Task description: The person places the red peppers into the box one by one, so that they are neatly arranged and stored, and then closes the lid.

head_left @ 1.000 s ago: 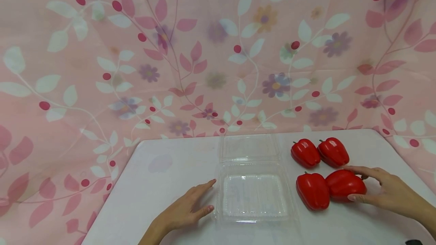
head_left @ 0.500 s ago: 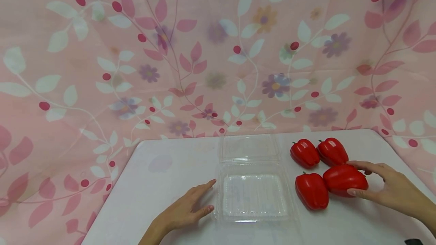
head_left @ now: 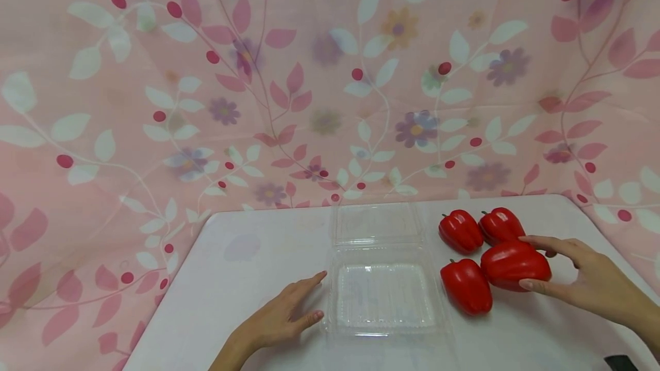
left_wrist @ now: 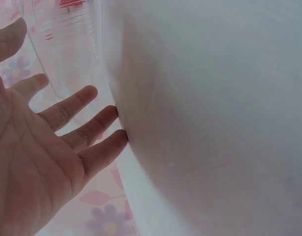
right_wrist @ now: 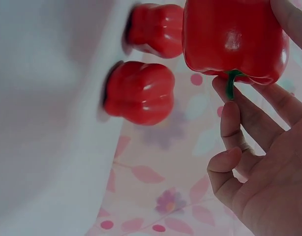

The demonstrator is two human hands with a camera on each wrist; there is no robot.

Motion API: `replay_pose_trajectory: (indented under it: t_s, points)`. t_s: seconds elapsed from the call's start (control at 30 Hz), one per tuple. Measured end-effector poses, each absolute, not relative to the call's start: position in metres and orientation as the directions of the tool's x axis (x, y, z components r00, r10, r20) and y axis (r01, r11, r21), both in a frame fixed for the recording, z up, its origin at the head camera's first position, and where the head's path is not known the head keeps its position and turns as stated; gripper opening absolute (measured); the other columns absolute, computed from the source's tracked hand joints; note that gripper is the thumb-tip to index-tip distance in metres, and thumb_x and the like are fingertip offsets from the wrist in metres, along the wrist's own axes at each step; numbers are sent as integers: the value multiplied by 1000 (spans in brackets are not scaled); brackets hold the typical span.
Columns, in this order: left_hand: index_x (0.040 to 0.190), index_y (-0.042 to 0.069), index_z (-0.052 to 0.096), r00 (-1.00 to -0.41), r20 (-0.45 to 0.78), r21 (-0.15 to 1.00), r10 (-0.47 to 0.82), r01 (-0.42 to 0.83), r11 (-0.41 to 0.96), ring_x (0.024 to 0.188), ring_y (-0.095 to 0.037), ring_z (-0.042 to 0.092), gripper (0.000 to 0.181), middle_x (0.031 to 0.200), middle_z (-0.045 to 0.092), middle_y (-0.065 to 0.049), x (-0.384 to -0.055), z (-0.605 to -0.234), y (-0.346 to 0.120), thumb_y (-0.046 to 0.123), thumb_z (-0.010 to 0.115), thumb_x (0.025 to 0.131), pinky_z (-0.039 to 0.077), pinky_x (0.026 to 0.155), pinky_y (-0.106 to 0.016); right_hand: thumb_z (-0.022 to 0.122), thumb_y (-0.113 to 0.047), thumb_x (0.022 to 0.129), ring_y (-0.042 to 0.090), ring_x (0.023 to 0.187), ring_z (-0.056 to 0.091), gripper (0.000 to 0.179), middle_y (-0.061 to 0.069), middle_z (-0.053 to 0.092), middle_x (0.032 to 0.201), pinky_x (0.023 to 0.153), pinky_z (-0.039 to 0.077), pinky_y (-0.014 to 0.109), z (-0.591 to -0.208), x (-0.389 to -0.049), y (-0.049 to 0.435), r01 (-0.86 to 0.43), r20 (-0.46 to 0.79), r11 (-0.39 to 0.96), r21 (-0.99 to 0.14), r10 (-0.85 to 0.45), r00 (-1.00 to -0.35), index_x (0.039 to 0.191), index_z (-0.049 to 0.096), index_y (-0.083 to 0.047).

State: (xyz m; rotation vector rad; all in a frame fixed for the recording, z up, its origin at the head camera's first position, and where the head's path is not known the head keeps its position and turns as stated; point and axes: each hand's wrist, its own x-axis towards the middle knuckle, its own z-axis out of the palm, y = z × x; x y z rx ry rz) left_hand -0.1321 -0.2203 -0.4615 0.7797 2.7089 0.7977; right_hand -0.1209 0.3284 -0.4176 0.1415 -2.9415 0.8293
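My right hand (head_left: pixel 588 279) grips a red bell pepper (head_left: pixel 515 266) between thumb and fingers, at the right side of the table. In the right wrist view this bell pepper (right_wrist: pixel 234 37) shows a green stem turned toward the palm and appears raised. Just left of it lies another red bell pepper (head_left: pixel 466 287); whether the two touch I cannot tell. A hinged clear plastic container (head_left: pixel 387 296) lies unfolded at mid-table, its lid (head_left: pixel 378 224) spread toward the back. Beside its left edge, my left hand (head_left: pixel 281 315) holds nothing, fingers extended.
Behind the held pepper sit two more red bell peppers, one on the left (head_left: pixel 460 232) and one on the right (head_left: pixel 500 225). A pink flowered cloth (head_left: pixel 309 85) hangs behind the white table (head_left: pixel 268 245). A small dark object (head_left: pixel 620 363) shows at the lower right.
My right hand has raised the bell pepper and shifted it slightly left. The bell pepper beside it has moved a little left too. My left hand has stayed in place.
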Motion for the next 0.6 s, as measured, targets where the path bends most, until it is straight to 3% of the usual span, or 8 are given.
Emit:
replay_pose_trajectory:
  t_s: [0.43,0.6]
  points:
    - [156,39,21,-839,-55,553,541,425,716,137,-24,39,69,154,37,6,-131,-461,-221,54,53,97,40,101,-60,90,-43,66,34,101,48,84,18,58,118,69,50,62,-407,-118,305,-191,210,812,-551,-86,-974,136,57,-12]
    - [157,38,23,-839,-51,557,541,426,713,137,-22,38,70,153,36,8,-131,-460,-221,55,53,96,40,101,-60,89,-45,67,35,102,49,84,16,57,116,71,50,65,-401,-118,294,-194,191,799,-570,-101,-976,137,56,-14]
